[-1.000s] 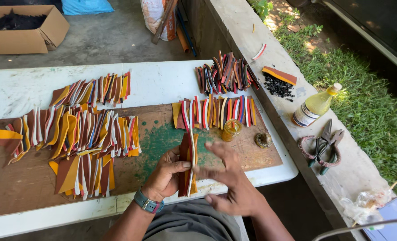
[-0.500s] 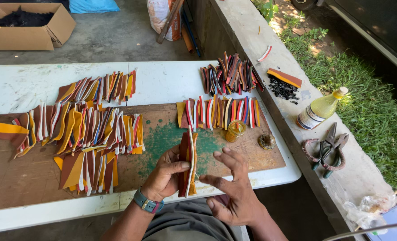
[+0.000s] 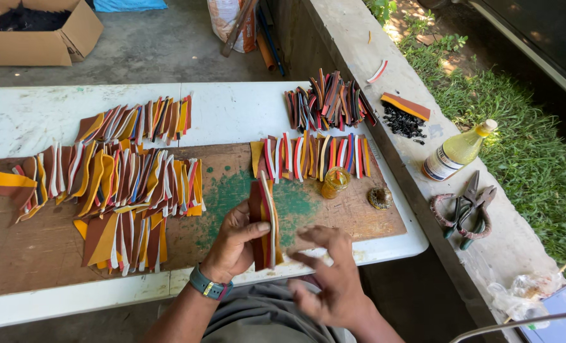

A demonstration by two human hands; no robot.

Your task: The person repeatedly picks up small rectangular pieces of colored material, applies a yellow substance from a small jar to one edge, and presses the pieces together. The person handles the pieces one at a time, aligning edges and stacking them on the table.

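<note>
Seen from above: white table spanning the frame, topped by a worn brown board with a green stain at centre. Spread across the board from 9 o'clock toward centre, a big fan of layered strips in orange, brown, red and white; a shorter row of strips at 1 o'clock of the hands; a loose heap of strips further out at 12 to 1 o'clock. Cardboard box on the ground at 11 o'clock. Along the concrete ledge at 3 o'clock, a yellow bottle, pliers lying on a coiled ring, and black beads beside an orange-and-brown piece.

Near the table's front edge at 6 o'clock, left hand, wristband on, clamped around a stack of strips held upright on edge, thumb across its face. Right hand just at 4 o'clock of the stack, loose and spread, fingers pointing toward it, blurred, holding nothing. Small amber jar and a round brown knot on the board at 2 o'clock of the stack.
</note>
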